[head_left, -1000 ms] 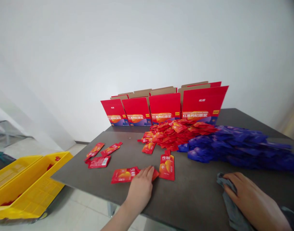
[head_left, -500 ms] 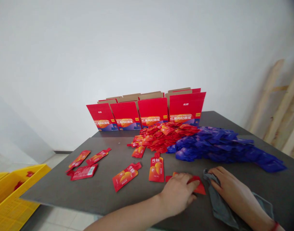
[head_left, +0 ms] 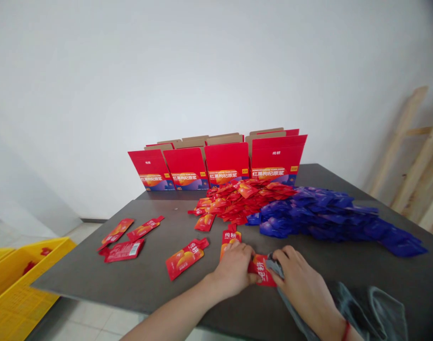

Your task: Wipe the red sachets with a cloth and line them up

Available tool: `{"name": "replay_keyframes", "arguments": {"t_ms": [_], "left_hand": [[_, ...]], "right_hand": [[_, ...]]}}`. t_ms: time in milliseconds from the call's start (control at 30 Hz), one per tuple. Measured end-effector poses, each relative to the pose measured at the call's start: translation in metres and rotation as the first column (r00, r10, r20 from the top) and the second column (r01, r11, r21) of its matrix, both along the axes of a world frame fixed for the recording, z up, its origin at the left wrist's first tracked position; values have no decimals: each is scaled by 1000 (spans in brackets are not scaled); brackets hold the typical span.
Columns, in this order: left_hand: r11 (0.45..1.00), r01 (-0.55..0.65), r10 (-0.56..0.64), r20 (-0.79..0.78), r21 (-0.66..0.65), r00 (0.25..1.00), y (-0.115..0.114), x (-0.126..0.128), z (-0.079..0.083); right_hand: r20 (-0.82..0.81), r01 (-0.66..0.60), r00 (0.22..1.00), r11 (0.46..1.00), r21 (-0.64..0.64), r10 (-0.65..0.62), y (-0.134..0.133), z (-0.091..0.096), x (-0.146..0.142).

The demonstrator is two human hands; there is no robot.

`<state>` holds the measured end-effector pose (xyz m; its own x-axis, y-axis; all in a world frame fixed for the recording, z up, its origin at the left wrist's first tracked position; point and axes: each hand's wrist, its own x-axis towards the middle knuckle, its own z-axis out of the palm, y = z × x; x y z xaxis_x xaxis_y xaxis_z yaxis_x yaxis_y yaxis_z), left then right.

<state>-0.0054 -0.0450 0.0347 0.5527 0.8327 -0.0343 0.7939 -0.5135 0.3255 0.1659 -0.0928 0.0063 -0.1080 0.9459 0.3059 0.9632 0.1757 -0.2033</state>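
My left hand (head_left: 235, 269) is closed on the left end of a red pouch (head_left: 260, 270) with white lettering, low over the table's front part. My right hand (head_left: 299, 279) grips a grey-green cloth (head_left: 275, 268), whose bunched edge touches the pouch's right end. The rest of the cloth trails under my wrist to the right. Partly behind my left hand lies another red pouch (head_left: 231, 235). Further left, a single red pouch (head_left: 186, 258) lies flat and tilted. Three more red pouches (head_left: 124, 250) are grouped near the table's left side.
Several open red cartons (head_left: 226, 158) stand along the back of the dark table (head_left: 148, 284). Before them lie a heap of red pouches (head_left: 237, 203) and a heap of blue pouches (head_left: 319, 215). A yellow crate (head_left: 31, 293) sits at lower left; wooden bars (head_left: 401, 142) lean at right.
My right hand has moved left with the cloth and now presses it against the red pouch. My left hand has shifted left to the pouch's left end.
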Motion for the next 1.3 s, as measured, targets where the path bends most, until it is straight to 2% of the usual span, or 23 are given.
{"name": "replay_keyframes", "arguments": {"t_ms": [167,267,333,400,500,567,667,733,867,933,1000,1067,1133,1233,1300], "left_hand": [[995,-43,43,1,-95,999,5,0,2],[982,-79,99,111,-174,989,7,1,-4],[968,-68,122,217,-242,969,9,3,-8],[937,-25,144,319,-349,937,11,9,-13],[826,79,190,407,-558,893,15,18,-18],[765,142,185,426,-628,886,18,23,-23],[774,163,163,441,-612,883,21,25,-31],[777,148,180,441,-612,879,22,24,-37],[726,159,235,459,-669,857,24,23,-41],[703,154,285,473,-695,834,25,23,-39],[694,130,338,481,-708,809,25,24,-37],[686,110,382,484,-719,787,25,26,-35],[667,106,411,483,-737,773,25,27,-33],[642,113,429,478,-758,767,25,27,-31],[637,111,431,472,-763,769,25,26,-30]], "right_hand": [[-13,73,997,997,-20,-73,3,-14,49],[-8,112,994,994,-16,-112,4,-18,81],[-6,115,993,993,3,-115,3,-13,90],[-6,104,995,993,55,-103,0,-3,81],[9,-5,1000,990,138,3,-5,10,45],[31,-85,996,990,115,82,-6,11,20],[45,-98,994,994,39,96,1,4,7],[37,-77,996,997,11,76,8,-4,19],[53,13,998,1000,26,-14,17,-12,74],[78,61,995,997,48,-64,16,-11,97],[82,89,992,992,90,-96,11,-6,105],[56,65,996,991,117,-72,4,0,93],[35,-34,999,994,103,31,-3,3,68],[61,-199,979,978,63,195,-8,-2,33],[72,-215,975,975,47,212,-8,-8,26]]}}
